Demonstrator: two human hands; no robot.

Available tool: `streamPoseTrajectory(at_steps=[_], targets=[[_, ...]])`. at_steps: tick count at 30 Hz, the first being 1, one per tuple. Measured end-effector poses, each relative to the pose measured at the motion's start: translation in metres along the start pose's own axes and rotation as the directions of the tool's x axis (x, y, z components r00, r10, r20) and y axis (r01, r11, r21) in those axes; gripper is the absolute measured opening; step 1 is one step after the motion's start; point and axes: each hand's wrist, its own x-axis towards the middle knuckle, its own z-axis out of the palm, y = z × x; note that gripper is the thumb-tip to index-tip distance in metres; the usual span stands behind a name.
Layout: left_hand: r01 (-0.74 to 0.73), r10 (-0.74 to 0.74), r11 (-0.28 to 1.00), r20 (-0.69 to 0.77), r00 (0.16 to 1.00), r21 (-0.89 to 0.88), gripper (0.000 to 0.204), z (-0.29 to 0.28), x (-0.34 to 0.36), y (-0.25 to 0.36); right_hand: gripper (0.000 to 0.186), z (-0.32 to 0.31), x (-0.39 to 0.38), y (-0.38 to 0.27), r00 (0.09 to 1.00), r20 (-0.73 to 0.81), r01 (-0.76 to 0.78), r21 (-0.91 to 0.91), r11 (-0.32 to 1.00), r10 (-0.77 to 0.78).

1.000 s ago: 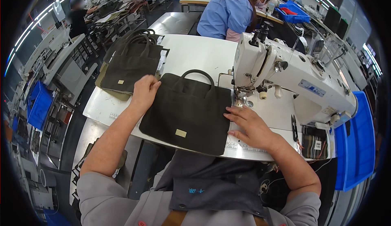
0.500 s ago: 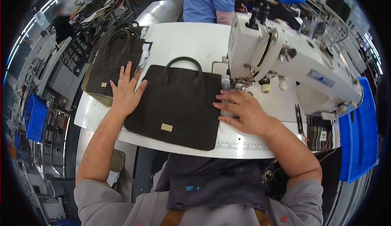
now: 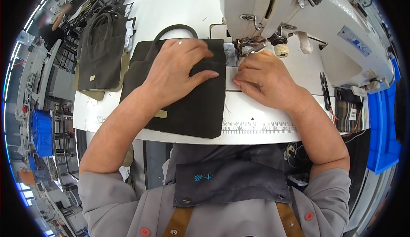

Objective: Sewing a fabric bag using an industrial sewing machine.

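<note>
A dark olive tote bag [image 3: 173, 109] with a looped handle and a small pale label lies flat on the white sewing table [image 3: 183, 2]. My left hand [image 3: 173, 68] is over its upper half, fingers loosely bent with the thumb apart, gripping nothing. Just right of the bag, my right hand [image 3: 265, 79] is curled beside the needle area of the white sewing machine [image 3: 341, 51], fingers pinched; whatever is between them is too small to make out. Black thread snips [image 3: 325, 90] lie right of that hand.
A stack of similar bags [image 3: 98, 53] sits at the table's left. A striped fabric item [image 3: 346, 115] and a blue bin [image 3: 380, 134] are on the right. Other workstations, a blue crate [image 3: 42, 132] and a co-worker [image 3: 49, 32] show at the left.
My left hand has moved from the bag's left edge rightward over it. My right hand has moved up toward the needle and curled. The view has tilted down.
</note>
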Motion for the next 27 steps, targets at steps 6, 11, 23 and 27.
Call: streamPoseTrajectory(at_steps=[6, 11, 23, 27], targets=[[0.167, -0.176, 0.966, -0.030, 0.984, -0.195, 0.036, 0.045, 0.000, 0.016, 0.009, -0.006, -0.001, -0.003, 0.993, 0.048, -0.096, -0.170, 0.981, 0.106], [0.170, -0.170, 0.978, 0.011, 0.985, -0.122, 0.034, 0.038, -0.017, 0.050, 0.018, -0.005, -0.005, 0.002, 0.989, 0.070, -0.123, -0.099, 0.987, 0.130], [0.271, -0.257, 0.951, 0.110, 0.960, -0.146, 0.030, 0.040, -0.011, 0.051, 0.022, -0.012, -0.025, 0.004, 0.990, 0.124, -0.056, -0.067, 0.996, 0.064], [0.223, -0.214, 0.970, 0.094, 0.972, -0.096, 0.027, 0.037, -0.009, 0.052, 0.021, -0.011, -0.025, 0.002, 0.987, 0.132, -0.077, -0.102, 0.992, 0.090]])
